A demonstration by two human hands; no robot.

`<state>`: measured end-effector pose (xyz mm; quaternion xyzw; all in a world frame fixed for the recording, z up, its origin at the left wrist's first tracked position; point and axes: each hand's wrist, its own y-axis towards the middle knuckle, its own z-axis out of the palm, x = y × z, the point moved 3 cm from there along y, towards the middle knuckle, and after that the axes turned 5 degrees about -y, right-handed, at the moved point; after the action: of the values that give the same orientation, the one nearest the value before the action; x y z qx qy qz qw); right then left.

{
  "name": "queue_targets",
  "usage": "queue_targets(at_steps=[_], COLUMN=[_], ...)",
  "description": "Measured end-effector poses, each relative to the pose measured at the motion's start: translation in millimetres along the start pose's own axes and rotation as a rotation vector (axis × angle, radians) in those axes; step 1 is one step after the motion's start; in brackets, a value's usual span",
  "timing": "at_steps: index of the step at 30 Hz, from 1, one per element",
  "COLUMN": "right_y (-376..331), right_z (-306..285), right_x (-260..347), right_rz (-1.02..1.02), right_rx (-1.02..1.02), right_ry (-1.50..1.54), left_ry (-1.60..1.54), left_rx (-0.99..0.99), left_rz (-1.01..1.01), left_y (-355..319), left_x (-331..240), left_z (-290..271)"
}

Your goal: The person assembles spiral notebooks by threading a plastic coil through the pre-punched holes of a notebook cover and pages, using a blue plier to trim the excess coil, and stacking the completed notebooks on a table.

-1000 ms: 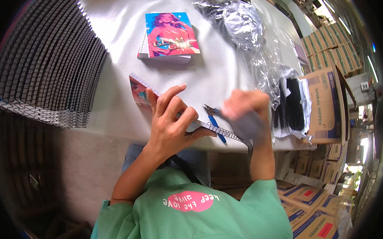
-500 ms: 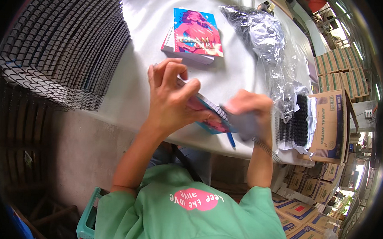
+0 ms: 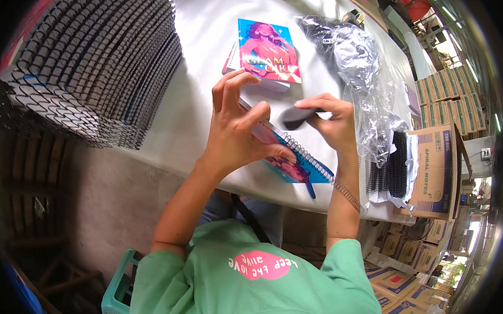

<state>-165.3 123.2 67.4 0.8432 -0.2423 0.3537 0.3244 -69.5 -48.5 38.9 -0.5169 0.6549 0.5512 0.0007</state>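
My left hand grips a pink and blue notebook, tilted above the table, its thumb on the cover. A wire spiral coil runs along the notebook's upper edge, and its loose end trails right past my right forearm. Pinched in my right hand is a dark grey, flat, rounded pad, held just above the coil and apart from it. What the pad is made of I cannot tell. Below the notebook, a slim blue stick-like thing pokes out near the table edge.
Notebooks with an illustrated cover lie piled beyond my hands. A tall stack of coil-bound notebooks fills the left side. On the right are clear plastic wrapping, black coils and a cardboard box. A teal stool stands below.
My right hand has risen away from the notebook with the grey pad, baring the coil along its edge. The left hand keeps its grip. The whole view has shifted slightly.
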Motion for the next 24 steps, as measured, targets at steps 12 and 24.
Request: queue_targets(at_steps=[12,24], right_y=[6.4,22.5], right_z=[19.3,30.4], right_x=[-10.9,-4.3], right_rz=[0.040,-0.005], right_rx=[-0.009,0.153], right_ry=[-0.089,0.135], left_ry=[-0.125,-0.324], left_rx=[-0.028,-0.188], left_rz=[-0.099,-0.175], left_y=[-5.4,-6.7], left_x=[14.0,41.4], left_z=[7.3,11.2])
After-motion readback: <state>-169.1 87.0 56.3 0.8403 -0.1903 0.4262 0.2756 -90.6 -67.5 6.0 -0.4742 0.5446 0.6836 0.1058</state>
